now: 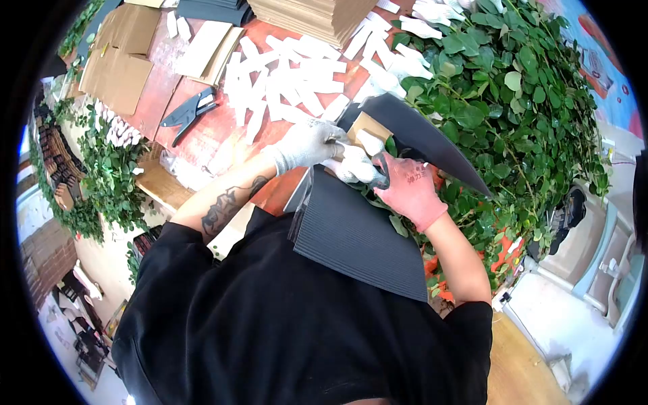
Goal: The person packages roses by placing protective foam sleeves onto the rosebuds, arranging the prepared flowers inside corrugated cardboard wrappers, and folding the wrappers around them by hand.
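Charcoal-grey corrugated sheeting [364, 236] is lying against a worker's black short-sleeved shirt [290, 310]; just past its upper edge, a soft-looking white wrapped bundle [356, 165] is resting between two gloved hands. Fingers of the pale-grey-gloved left hand [304, 144] are clamping its left side, while those of the pink-and-dark-gloved right hand [410, 189] are gripping its right.

By its look, the bundle is probably weighing little and giving under pressure, its contents perhaps risking a bruise if squeezed; a light hold on both sides is seeming safest, the knit glove likely adding grip.

Beyond the hands, a tan cardboard strip [364, 123] is showing beside a second, curved charcoal sheet [432, 137], likely springy and best held by its edges. Green leafy stems [503, 108] are crowding the right. Farther off, small white tubular pieces [287, 88] are littering the red surface [156, 101] near a dark grey hand tool [191, 111], and a brown cardboard stack [307, 17] is rising behind.
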Demonstrator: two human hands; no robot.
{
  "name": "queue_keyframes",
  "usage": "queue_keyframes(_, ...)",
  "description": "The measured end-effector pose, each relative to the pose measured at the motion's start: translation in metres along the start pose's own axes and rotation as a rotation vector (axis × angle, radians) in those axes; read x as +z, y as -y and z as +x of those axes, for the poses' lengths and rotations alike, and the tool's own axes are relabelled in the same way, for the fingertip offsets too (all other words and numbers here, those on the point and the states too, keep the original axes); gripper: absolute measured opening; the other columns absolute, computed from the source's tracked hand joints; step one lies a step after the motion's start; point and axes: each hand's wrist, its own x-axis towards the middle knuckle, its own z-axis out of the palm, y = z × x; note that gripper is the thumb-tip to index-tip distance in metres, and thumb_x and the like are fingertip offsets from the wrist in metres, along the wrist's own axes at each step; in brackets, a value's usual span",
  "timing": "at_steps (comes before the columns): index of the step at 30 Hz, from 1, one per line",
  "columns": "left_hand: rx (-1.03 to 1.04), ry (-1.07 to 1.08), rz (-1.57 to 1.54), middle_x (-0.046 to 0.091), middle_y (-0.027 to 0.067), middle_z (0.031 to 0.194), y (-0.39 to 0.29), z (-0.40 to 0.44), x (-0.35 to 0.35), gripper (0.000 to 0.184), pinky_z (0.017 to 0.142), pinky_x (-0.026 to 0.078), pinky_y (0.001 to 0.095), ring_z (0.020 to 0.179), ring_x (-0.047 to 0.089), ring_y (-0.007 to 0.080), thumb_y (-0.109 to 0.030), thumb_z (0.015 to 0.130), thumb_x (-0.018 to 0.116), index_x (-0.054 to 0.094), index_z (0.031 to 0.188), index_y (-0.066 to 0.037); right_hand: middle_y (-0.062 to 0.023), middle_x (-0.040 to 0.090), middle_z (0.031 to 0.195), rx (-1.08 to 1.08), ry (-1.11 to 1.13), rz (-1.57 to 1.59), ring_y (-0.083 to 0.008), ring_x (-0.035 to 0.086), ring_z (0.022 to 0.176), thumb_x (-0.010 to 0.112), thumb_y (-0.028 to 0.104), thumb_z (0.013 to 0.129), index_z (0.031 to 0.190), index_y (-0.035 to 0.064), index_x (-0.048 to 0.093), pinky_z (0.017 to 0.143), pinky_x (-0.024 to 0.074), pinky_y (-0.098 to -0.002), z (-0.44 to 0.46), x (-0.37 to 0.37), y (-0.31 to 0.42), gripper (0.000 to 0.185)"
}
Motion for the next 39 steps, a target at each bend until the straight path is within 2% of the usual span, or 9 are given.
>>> queue_keyframes(7,0.059,-0.027,0.046,0.062,0.0122,0.090,0.000,-0.001,0.002,0.022,0.075,0.049,0.0361,0.084,0.062,0.0291,-0.014,0.079,0.063,0.066,0.098,-0.004,-0.0095,0.066,0.085,0.113,-0.148,0.234,-0.0295,0.064,0.080,0.066,0.015,0.071,0.094,0.0096,0.060,0.072,0.0496,-0.0354,0.006,-0.009,-0.011,0.024)
queue_keyframes(9,0.066,0.002,0.057,0.062,0.0124,0.090,-0.002,0.001,0.002,0.022,0.075,0.049,0.0363,0.084,0.062,0.0291,-0.013,0.079,0.062,0.066,0.098,-0.003,-0.0102,0.065,0.087,-0.041,-0.082,0.310,-0.0303,0.063,0.082,0.066,0.015,0.071,0.100,0.0111,0.060,0.074,0.0492,-0.0364,0.004,-0.010,-0.013,0.030)
queue_keyframes(13,0.070,-0.043,0.059,0.062,0.0121,0.089,-0.001,-0.001,0.006,0.023,0.075,0.049,0.0367,0.083,0.062,0.0293,-0.014,0.079,0.062,0.066,0.099,-0.003,-0.0113,0.065,0.093,-0.078,-0.143,0.029,-0.0309,0.063,0.085,0.069,0.022,0.072,0.106,0.0080,0.055,0.075,0.0495,-0.0404,-0.003,0.010,-0.005,0.040)
queue_keyframes(17,0.066,-0.049,0.057,0.061,0.0117,0.089,-0.001,-0.003,0.007,0.021,0.075,0.049,0.0368,0.083,0.062,0.0292,-0.013,0.080,0.061,0.066,0.097,-0.003,-0.0139,0.064,0.093,0.170,-0.155,0.198,-0.0318,0.061,0.089,0.069,0.021,0.070,0.110,0.0084,0.056,0.079,0.0479,-0.0403,0.006,-0.009,-0.009,0.044)
queue_keyframes(23,0.119,-0.088,0.059,0.059,0.0099,0.085,0.000,-0.006,0.009,0.019,0.072,0.049,0.0352,0.080,0.062,0.0270,-0.013,0.081,0.060,0.068,0.098,-0.007,-0.0143,0.064,0.089,0.150,-0.031,0.063,-0.0326,0.061,0.088,0.069,0.024,0.072,0.114,0.0082,0.052,0.079,0.0476,-0.0410,0.011,0.007,0.001,0.048)
queue_keyframes(25,0.121,-0.097,0.015,0.059,0.0095,0.084,0.000,-0.010,0.010,0.019,0.071,0.049,0.0348,0.079,0.061,0.0264,-0.014,0.082,0.060,0.068,0.097,-0.008,-0.0130,0.065,0.087,0.152,-0.254,-0.158,-0.0310,0.062,0.085,0.069,0.026,0.072,0.113,0.0083,0.053,0.074,0.0488,-0.0401,0.014,0.014,-0.003,0.047)
queue_keyframes(31,0.031,-0.041,0.061,0.058,0.0081,0.089,-0.013,-0.011,-0.003,0.022,0.073,0.047,0.0355,0.085,0.060,0.0264,-0.018,0.079,0.061,0.067,0.100,-0.011,-0.0071,0.060,0.092,-0.023,-0.222,-0.278,-0.0245,0.063,0.074,0.062,0.024,0.078,0.111,0.0102,0.055,0.063,0.0505,-0.0355,0.017,0.030,-0.002,0.036)
queue_keyframes(37,0.553,-0.129,0.344,0.058,0.0057,0.102,-0.026,0.016,-0.001,0.039,0.083,0.043,0.0371,0.094,0.054,0.0259,-0.033,0.072,0.064,0.063,0.106,-0.013,-0.0076,0.060,0.100,-0.047,-0.293,-0.231,-0.0247,0.063,0.080,0.066,0.023,0.074,0.106,0.0102,0.058,0.068,0.0505,-0.0366,0.020,0.027,-0.005,0.035)
queue_keyframes(39,0.546,-0.096,0.402,0.057,0.0053,0.107,-0.029,0.016,-0.001,0.046,0.085,0.042,0.0389,0.096,0.053,0.0257,-0.037,0.070,0.064,0.061,0.109,-0.014,-0.0081,0.060,0.103,0.201,-0.118,-0.123,-0.0243,0.063,0.085,0.066,0.023,0.074,0.105,0.0100,0.059,0.071,0.0507,-0.0370,0.015,0.004,0.005,0.034)
